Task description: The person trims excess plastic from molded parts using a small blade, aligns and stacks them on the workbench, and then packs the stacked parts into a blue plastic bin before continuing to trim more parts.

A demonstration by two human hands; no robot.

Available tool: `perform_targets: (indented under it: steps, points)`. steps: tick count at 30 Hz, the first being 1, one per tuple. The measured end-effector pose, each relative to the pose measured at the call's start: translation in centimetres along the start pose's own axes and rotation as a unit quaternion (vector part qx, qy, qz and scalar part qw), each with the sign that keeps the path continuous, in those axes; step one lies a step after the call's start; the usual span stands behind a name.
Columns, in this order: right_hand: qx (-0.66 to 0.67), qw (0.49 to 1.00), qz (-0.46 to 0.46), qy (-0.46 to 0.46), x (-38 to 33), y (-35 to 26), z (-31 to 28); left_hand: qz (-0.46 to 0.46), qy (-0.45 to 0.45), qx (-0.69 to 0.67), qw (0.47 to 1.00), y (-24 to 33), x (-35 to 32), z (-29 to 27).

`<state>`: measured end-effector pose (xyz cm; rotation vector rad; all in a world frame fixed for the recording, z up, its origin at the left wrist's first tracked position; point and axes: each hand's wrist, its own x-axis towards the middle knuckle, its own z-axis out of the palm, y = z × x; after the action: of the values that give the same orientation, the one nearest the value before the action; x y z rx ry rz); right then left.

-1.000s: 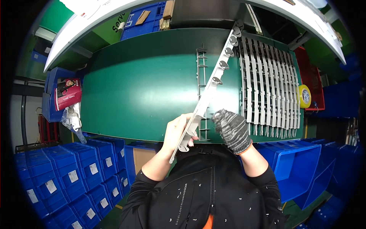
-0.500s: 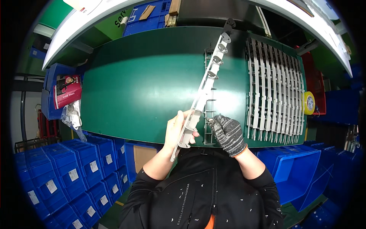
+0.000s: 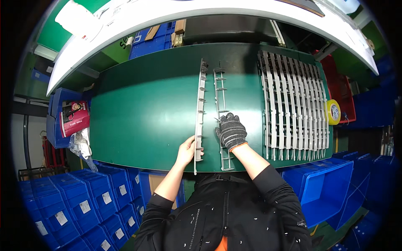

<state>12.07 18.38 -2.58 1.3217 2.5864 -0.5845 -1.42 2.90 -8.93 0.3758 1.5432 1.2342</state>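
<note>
A long light-grey plastic strip (image 3: 199, 113) with a row of thin cross tabs runs away from me, left of the table's middle. My bare left hand (image 3: 186, 151) is closed around its near end, thumb and fingers on either side. To its right lies a second, ladder-like grey strip (image 3: 220, 94) on the green table (image 3: 142, 104). My right hand (image 3: 232, 130), in a dark striped knit glove, is over that second strip with its fingers curled. A thin dark tip shows by the glove's fingers, but what they hold is hidden.
On the right, several similar grey strips (image 3: 293, 108) lie side by side. Beyond them are a yellow tape roll (image 3: 333, 112) and a red bin (image 3: 341, 92). Blue crates (image 3: 83, 205) are stacked at front left; an open blue crate (image 3: 326, 188) stands at front right.
The strip in my left hand has swung from slanted to nearly straight and shifted left. My gloved right hand has moved left and forward over the second strip, which also shifted left.
</note>
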Motion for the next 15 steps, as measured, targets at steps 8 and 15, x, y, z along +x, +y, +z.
perform_targets:
  steps: [8,15]
  points:
    - [-0.032,0.999,-0.031,-0.001,-1.2,2.4,1.3,-0.008,-0.052,0.308,0.950,6.3,2.5,-1.1]
    - [0.110,0.943,-0.213,0.232,-8.1,1.9,-4.1,0.225,0.114,0.029,0.967,14.9,2.2,1.7]
